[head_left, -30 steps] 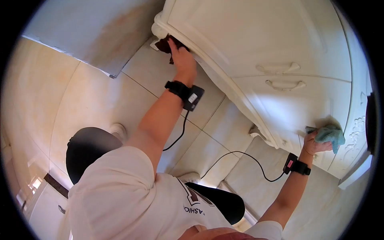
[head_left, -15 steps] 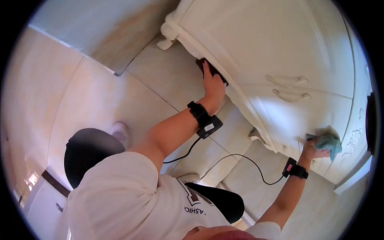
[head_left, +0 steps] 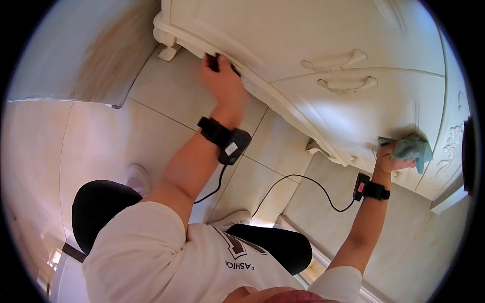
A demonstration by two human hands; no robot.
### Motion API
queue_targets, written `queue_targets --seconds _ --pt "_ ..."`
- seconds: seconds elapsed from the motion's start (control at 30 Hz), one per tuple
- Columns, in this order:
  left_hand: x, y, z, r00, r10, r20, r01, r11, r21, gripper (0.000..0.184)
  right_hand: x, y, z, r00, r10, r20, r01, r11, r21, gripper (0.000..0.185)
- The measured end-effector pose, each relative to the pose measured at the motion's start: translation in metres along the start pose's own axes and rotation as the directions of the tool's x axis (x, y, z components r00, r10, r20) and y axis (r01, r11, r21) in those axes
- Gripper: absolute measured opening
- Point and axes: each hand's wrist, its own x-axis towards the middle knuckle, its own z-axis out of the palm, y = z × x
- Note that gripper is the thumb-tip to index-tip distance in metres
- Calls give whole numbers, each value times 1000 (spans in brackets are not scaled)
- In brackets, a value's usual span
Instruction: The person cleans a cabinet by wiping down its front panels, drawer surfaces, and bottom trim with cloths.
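Observation:
My left hand (head_left: 225, 83) is at the lower trim of a cream-white cabinet (head_left: 303, 30), near its left foot. Its fingers are bent over a dark cloth (head_left: 212, 61) that touches the trim and is mostly hidden behind them. Over on the right, my right hand (head_left: 391, 159) grips a bunched green cloth (head_left: 411, 149) against the cabinet's lower drawer front, near the carved side panel. Two curved drawer handles (head_left: 348, 87) sit between my hands, higher on the front.
Black straps with small boxes circle both wrists, and a cable (head_left: 323, 187) runs from them past my body. My knees (head_left: 101, 209) are bent low over the tiled floor (head_left: 177, 131). A stained, pale panel (head_left: 96, 55) stands at the upper left.
The view has shifted, so the cabinet lies further left and up. My left hand has moved slightly with the dark cloth, its fingers now more bent. My right hand keeps hold of the green cloth.

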Motion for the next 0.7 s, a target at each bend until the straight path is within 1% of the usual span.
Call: queue_targets --seconds 0.03,0.07,0.1,0.13,0.17,0.23,0.27,0.33,0.37,0.4,0.43,0.47,0.5,0.53,0.57,0.6,0.63,0.67,0.7 --pt "-12 -12 0 999 -52 17 52 998 -36 39 -4 3 2 1000 2 2 -2 1000 -2 45" --pt "-28 -18 0 998 -54 20 55 998 -31 39 -9 9 3 999 30 34 -32 998 45 46" --pt "-44 -22 -2 980 -172 99 178 982 -57 40 -8 8 0 996 58 70 -64 994 88 47" --pt "-53 -26 -3 942 -283 182 300 951 -76 41 -6 4 -2 995 61 73 -67 994 80 47" --pt "-55 -41 -8 940 -283 192 301 950 -75 41 9 -9 -7 997 67 26 -69 995 74 42" --pt "-61 -76 -19 882 -407 238 410 911 40 41 9 -7 -8 999 50 21 -51 998 26 41" --pt "-68 -61 -16 876 -413 249 415 908 47 41 9 -7 -9 999 42 18 -42 999 1 41" --pt "-81 -14 -14 702 -652 287 659 747 86 43 -3 -9 -7 991 124 52 -125 992 24 44" --pt "-82 -17 -18 688 -661 298 664 740 110 43 -10 -10 -5 982 175 74 -177 984 31 46" --pt "-81 -26 -22 708 -622 334 647 761 46 34 -17 -13 -2 966 239 103 -243 970 31 48" --pt "-82 -32 -23 724 -582 370 632 774 -19 28 -23 -22 1 938 335 86 -340 938 62 47" --pt "-81 -28 -21 801 -505 322 548 835 -54 27 -27 -38 2 903 424 70 -429 899 89 47" --pt "-83 -18 -15 867 -418 271 453 888 -81 26 -38 -56 2 874 479 83 -485 870 88 45" --pt "-82 2 -9 911 -315 265 338 940 -45 33 -49 -76 2 841 534 92 -541 836 89 44" --pt "-81 26 -2 944 -202 261 213 977 -13 42 -56 -93 -1 822 555 131 -569 810 140 43" --pt "-80 44 7 965 -73 252 101 990 -100 43 -63 -113 -4 803 572 167 -595 779 195 42" --pt "-78 54 13 972 59 229 -14 981 -192 44 -72 -138 -9 724 630 281 -683 714 158 44" --pt "-68 55 15 923 247 296 -160 944 -288 45 -83 -165 -14 625 679 386 -762 639 108 47" --pt "-63 49 17 863 378 334 -312 920 -236 45 -87 -188 -18 627 664 409 -757 642 118 37"
